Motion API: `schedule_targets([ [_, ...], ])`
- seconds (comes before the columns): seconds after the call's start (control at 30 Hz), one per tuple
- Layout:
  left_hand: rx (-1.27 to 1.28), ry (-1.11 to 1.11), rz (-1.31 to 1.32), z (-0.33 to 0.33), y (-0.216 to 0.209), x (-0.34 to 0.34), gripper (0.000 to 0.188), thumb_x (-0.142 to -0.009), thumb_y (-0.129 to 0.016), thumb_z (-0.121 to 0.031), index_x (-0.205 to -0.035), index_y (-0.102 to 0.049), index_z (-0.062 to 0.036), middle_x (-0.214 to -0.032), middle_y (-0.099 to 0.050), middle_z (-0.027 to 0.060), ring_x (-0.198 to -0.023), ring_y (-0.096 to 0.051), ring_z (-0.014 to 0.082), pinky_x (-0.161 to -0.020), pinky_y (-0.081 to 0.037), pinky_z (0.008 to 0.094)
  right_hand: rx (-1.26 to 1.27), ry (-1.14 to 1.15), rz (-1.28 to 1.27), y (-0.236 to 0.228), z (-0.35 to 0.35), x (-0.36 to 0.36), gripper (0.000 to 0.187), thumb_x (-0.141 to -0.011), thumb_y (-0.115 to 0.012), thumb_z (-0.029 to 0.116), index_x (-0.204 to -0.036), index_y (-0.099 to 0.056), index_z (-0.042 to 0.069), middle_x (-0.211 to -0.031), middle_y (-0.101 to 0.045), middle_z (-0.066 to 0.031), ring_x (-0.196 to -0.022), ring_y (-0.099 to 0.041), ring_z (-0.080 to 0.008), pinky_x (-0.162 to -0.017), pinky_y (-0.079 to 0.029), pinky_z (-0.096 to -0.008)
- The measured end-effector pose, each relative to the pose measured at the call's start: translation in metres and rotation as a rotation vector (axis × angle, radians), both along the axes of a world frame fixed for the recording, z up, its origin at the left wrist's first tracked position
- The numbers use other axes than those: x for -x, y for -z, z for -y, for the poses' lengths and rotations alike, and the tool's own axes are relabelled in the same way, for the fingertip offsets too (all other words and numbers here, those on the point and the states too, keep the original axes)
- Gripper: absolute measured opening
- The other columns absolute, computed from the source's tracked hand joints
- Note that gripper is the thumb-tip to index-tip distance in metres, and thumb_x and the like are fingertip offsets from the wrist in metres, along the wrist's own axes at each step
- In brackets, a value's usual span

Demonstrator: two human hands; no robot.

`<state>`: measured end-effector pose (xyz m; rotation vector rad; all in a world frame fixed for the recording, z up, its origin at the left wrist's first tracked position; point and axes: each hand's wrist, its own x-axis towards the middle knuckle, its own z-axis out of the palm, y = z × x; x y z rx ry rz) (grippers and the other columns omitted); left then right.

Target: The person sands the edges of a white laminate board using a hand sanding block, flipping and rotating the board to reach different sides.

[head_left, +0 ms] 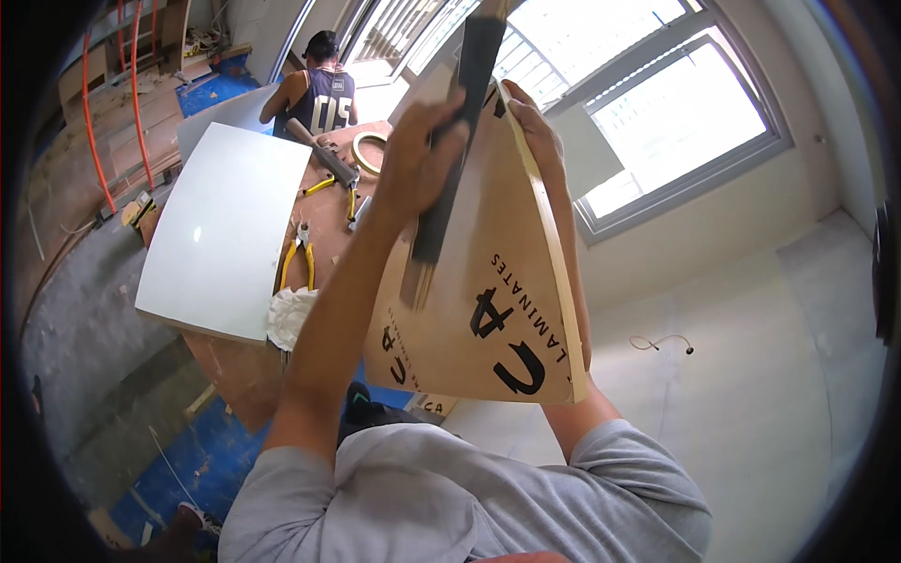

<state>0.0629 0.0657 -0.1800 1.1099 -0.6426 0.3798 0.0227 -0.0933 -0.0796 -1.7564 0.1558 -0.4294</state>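
A panel (441, 347) faced in tan, printed protective film is held up on edge in front of me. My right hand (535, 127) grips its far right edge near the top. In my left hand (427, 155) is a sanding block (447, 211), a long bar wrapped in dark grey sheet with bare wood showing at its lower end. The bar slants up along the left side of the panel. Slight blur softens the left hand, and the panel hides part of my right forearm.
On the brown worktable at left lie a white panel (225, 230), yellow-handled pliers (300, 258), another yellow-handled tool (333, 174), a tape roll (369, 152) and crumpled white paper (289, 317). Beyond it is a person (324, 89) in a dark sleeveless top. Windows (685, 117) stand at right.
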Motion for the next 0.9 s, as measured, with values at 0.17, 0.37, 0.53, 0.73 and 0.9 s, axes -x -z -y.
schedule_targets([
  [0.17,0.065,0.067,0.046,0.031,-0.041,-0.045,0.046,-0.096,-0.067,-0.021,-0.138,-0.063,-0.0007,-0.115,-0.066,0.0129,-0.106,-0.063,0.0202,-0.096,-0.048,0.0342,-0.076,-0.006,-0.016,0.002,0.006,-0.01,0.048,-0.104,-0.05,0.022,-0.15,-0.053,0.005,-0.117,-0.071,-0.0078,-0.092,-0.07,-0.0112,-0.079,-0.056,-0.0234],
  [0.37,-0.211,0.032,0.114,-0.005,-0.012,0.003,0.044,-0.096,-0.068,-0.021,-0.136,-0.065,-0.0011,-0.117,-0.067,0.0151,-0.108,-0.065,0.0227,-0.098,-0.049,0.0343,-0.129,-0.008,0.02,0.009,0.019,-0.005,0.052,-0.1,-0.057,0.023,-0.149,-0.056,0.006,-0.122,-0.069,-0.0087,-0.102,-0.067,-0.0143,-0.088,-0.053,-0.0274],
  [0.53,0.175,-0.094,0.087,-0.003,-0.043,-0.042,0.04,-0.096,-0.07,-0.019,-0.132,-0.067,-0.0005,-0.112,-0.068,0.0164,-0.105,-0.068,0.0265,-0.094,-0.052,0.036,0.034,0.005,0.07,0.01,0.017,-0.009,0.053,-0.1,-0.057,0.024,-0.149,-0.055,0.005,-0.132,-0.065,-0.0104,-0.113,-0.063,-0.0164,-0.097,-0.049,-0.0291],
  [0.73,0.054,0.018,0.025,0.039,-0.041,-0.039,0.045,-0.095,-0.07,-0.022,-0.136,-0.066,-0.0038,-0.113,-0.067,0.0143,-0.107,-0.065,0.0233,-0.097,-0.05,0.0349,-0.096,-0.1,0.061,0.007,0.006,-0.009,0.046,-0.105,-0.054,0.022,-0.148,-0.055,0.007,-0.129,-0.066,-0.0025,-0.103,-0.066,-0.0077,-0.085,-0.054,-0.0223],
  [0.9,-0.072,0.101,0.194,-0.002,-0.011,0.052,0.045,-0.092,-0.069,-0.014,-0.136,-0.065,-0.0027,-0.106,-0.064,0.0134,-0.1,-0.065,0.0224,-0.091,-0.05,0.0343,0.209,0.037,0.082,0.026,0.053,-0.009,0.04,-0.102,-0.059,0.027,-0.136,-0.065,0.006,-0.122,-0.067,-0.0054,-0.104,-0.064,-0.0114,-0.091,-0.051,-0.0257],
])
